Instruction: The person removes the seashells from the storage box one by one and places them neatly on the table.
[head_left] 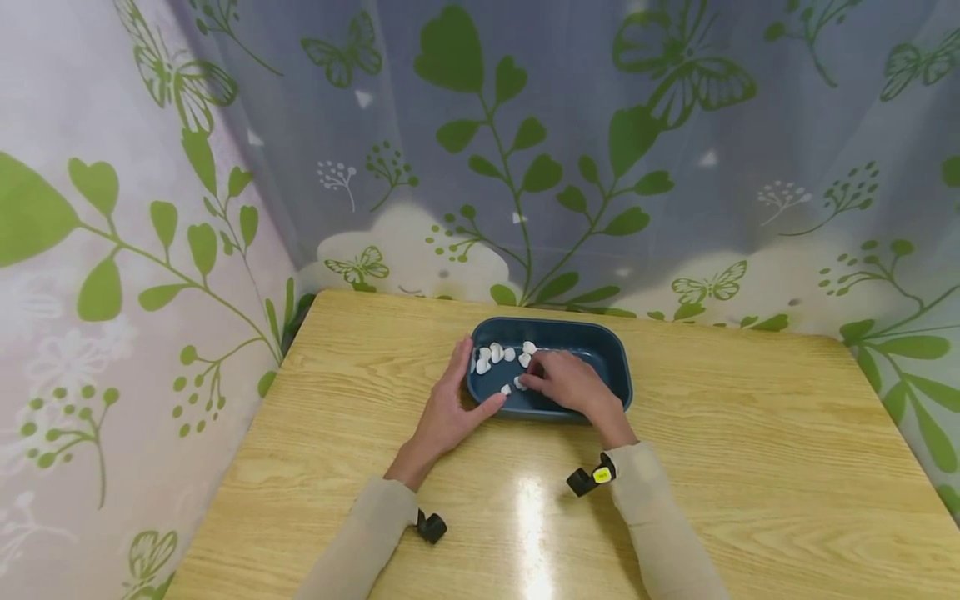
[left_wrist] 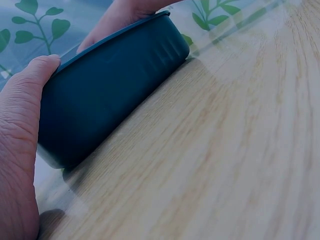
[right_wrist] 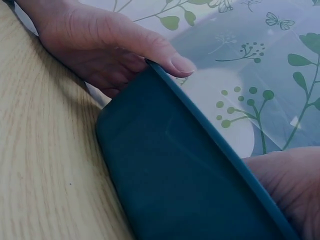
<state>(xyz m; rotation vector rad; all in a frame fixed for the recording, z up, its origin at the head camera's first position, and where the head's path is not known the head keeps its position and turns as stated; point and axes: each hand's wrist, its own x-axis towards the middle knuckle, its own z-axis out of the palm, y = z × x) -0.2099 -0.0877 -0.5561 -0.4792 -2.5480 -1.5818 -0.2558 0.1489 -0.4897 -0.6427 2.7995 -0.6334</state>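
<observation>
A dark blue rectangular tub (head_left: 611, 333) sits on the table, with several small white rounded pieces (head_left: 497, 352) inside, mostly toward its left end. My left hand (head_left: 448, 410) holds the tub's near left corner. Its thumb (right_wrist: 172, 60) lies at the rim and the other fingers go along the left end. My right hand (head_left: 568, 382) reaches down over the near wall into the tub, its fingertips pinching a small white piece (head_left: 520, 383). Another white piece (head_left: 506, 389) lies just left of it. In both wrist views the tub's wall hides the pieces and my right fingertips.
The wooden table (head_left: 360, 358) carries the tub near its back edge. Behind and to the left hangs a curtain (head_left: 480, 167) printed with green leaves and butterflies. A black wrist camera (head_left: 431, 527) sits by the left cuff, another (head_left: 581, 481) by the right.
</observation>
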